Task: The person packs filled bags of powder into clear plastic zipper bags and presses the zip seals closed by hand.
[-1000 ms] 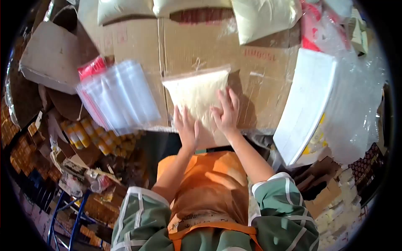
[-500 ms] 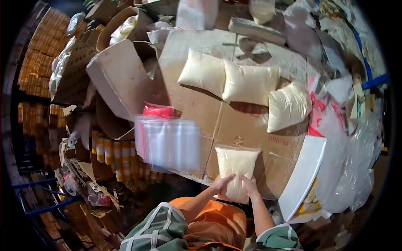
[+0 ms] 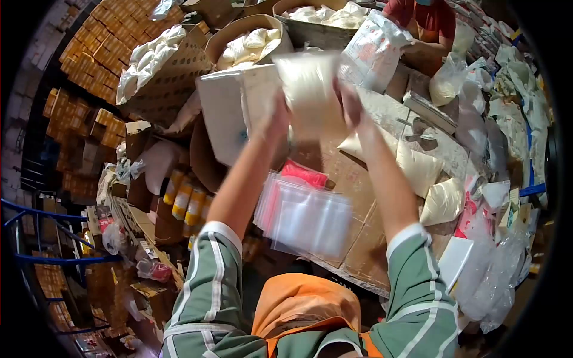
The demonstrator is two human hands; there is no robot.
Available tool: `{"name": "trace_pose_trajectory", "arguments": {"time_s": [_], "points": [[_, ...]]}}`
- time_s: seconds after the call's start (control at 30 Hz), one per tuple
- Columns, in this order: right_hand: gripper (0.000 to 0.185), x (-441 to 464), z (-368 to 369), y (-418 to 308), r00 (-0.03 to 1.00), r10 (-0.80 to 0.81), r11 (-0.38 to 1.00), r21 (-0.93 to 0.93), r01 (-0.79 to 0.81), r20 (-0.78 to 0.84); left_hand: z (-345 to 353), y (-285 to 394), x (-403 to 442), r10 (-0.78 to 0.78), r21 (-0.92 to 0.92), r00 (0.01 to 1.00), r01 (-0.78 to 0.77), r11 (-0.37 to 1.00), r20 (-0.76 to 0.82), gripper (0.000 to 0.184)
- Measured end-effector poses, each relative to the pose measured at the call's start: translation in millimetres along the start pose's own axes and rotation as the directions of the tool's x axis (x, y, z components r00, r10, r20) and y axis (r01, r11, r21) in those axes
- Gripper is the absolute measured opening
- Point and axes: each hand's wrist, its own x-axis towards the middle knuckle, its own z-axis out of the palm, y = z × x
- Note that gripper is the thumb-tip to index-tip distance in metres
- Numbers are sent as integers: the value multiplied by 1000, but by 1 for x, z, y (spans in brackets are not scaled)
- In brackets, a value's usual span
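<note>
An orange apron and green sleeves with white stripes lie nearest; just beyond the apron, a fanned stack of clear zip bags rests on the cardboard-covered counter, with a red packet at its far edge; to the left, below counter level, stand yellow-and-white containers, and at the right edge of the counter leans a white panel.

Three plump pale bags lie in a slanting row beyond the right forearm, partly hidden by it; farther out, both arms reach forward, and a filled bag of pale contents hangs raised between the hands, blurred; the left hand has its fingers clamped on the left side of the bag, the right hand likewise on the right side; the exact placing of each finger is too blurred to tell.

Behind the bag and to its left stands a white box; past that, a round bin holds more pale bags; at the far right, a person in a red top is beside a large white sack.
</note>
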Motion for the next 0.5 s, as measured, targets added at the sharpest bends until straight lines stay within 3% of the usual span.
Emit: {"name": "trace_pose_trajectory", "arguments": {"time_s": [0.03, 0.07, 0.1, 0.13, 0.17, 0.2, 0.27, 0.3, 0.33, 0.4, 0.47, 0.5], "points": [[52, 52, 25, -26, 950, -303, 952, -7, 304, 73, -40, 56, 32, 141, 71, 962, -128, 989, -236, 28], [52, 83, 48, -50, 935, -346, 938, -12, 346, -76, 11, 113, 26, 181, -61, 802, -261, 963, -569, 26], [54, 85, 78, -69, 905, -424, 906, -8, 424, -38, -17, 142, 40, 364, -68, 800, -446, 892, -478, 29], [56, 84, 102, -87, 871, -491, 871, -1, 491, 7, -4, 165, 23, 443, 124, 751, -443, 888, -489, 31], [57, 68, 117, -94, 806, -591, 795, -141, 590, 43, -3, 171, 4, 491, 202, 756, -450, 870, -433, 31], [58, 45, 127, -91, 726, -680, 683, -275, 677, 100, -17, 166, -12, 481, 208, 801, -433, 877, -356, 31], [51, -4, 122, -55, 750, -645, 693, -300, 655, 148, -33, 136, -64, 404, 296, 886, -332, 896, -228, 31], [43, -28, 100, -25, 829, -534, 761, -333, 557, 167, -35, 109, -97, 335, 293, 920, -270, 917, -202, 29], [35, -61, 94, 12, 892, -452, 843, -323, 430, 7, -42, 79, -129, 248, 254, 961, -211, 944, -121, 26], [28, -129, 62, 90, 962, -153, 938, -341, 69, -226, -69, -12, -203, -92, 164, 976, 126, 978, -198, 25], [22, -220, 10, 192, 915, 27, 910, -370, -189, -402, -90, -96, -285, -450, 163, 806, 539, 827, -384, 18], [21, -279, -10, 230, 864, 143, 822, -428, -376, -483, -89, -121, -321, -588, 62, 654, 692, 719, -476, 16]]}}
